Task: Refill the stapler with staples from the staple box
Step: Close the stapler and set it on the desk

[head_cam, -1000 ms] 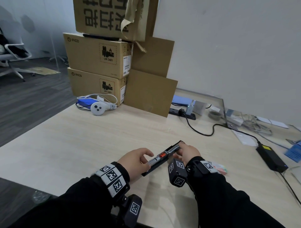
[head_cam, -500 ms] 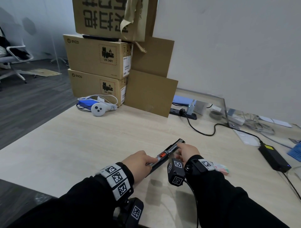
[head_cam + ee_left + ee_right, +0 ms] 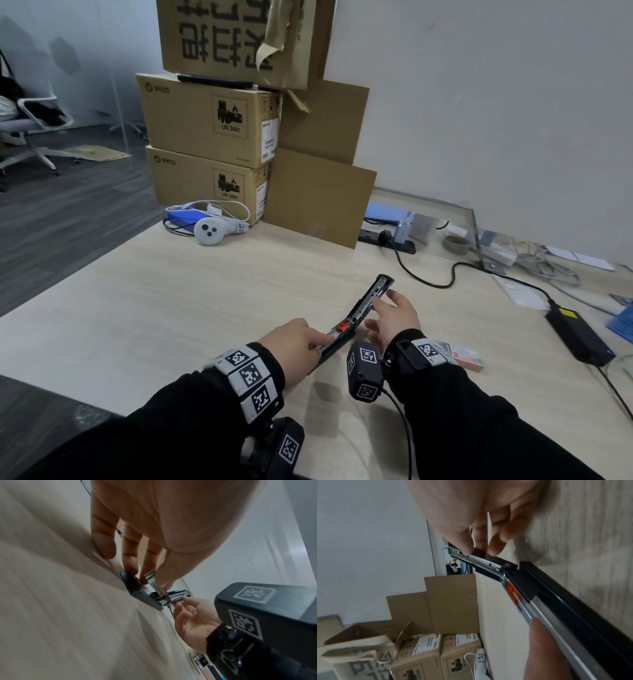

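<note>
Soft even light; wrist views blurred; head view edge-warped.

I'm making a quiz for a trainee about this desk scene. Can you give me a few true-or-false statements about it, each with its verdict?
1. The long black stapler with a silver metal rail is opened out on the pale wooden table. True.
2. The left hand lies flat on the table and touches nothing. False: its thumb and fingers pinch the stapler's near end.
3. The right hand pinches the stapler's far end. True.
4. The white handheld controller lies beside the right hand. False: it lies far off, by the stacked brown cardboard boxes.
5. A small orange part shows inside the stapler. True.
</note>
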`<state>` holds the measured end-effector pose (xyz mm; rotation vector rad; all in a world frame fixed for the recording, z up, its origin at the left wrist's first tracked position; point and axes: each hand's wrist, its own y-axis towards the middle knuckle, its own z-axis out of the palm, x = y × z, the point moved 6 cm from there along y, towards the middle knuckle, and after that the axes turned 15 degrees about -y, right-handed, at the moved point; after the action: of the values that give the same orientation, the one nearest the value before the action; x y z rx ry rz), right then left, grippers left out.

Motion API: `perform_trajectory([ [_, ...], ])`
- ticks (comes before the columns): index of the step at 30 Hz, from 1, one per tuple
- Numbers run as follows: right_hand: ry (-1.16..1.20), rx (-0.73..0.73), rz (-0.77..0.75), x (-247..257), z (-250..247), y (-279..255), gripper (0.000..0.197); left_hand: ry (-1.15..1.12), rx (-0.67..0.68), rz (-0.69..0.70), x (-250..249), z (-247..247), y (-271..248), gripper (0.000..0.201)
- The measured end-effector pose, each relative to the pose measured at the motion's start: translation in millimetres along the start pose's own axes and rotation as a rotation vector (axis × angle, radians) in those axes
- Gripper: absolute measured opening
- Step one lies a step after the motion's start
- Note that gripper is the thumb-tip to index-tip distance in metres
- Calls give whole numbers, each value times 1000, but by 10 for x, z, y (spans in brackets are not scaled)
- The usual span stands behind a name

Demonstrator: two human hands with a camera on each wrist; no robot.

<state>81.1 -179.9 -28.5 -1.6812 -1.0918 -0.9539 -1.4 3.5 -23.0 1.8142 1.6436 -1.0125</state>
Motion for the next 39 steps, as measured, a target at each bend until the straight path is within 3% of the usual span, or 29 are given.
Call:
perform_trajectory([
  [10, -217, 29, -310, 249, 8, -307, 23, -10, 3, -1, -3, -4, 4, 44],
  [21, -339, 89, -561, 231, 146, -463, 26, 5, -2, -2, -21, 4, -2, 45],
  [39, -474, 122, -638, 156, 245, -491, 32, -13, 3, 32, -17, 1, -11, 43],
])
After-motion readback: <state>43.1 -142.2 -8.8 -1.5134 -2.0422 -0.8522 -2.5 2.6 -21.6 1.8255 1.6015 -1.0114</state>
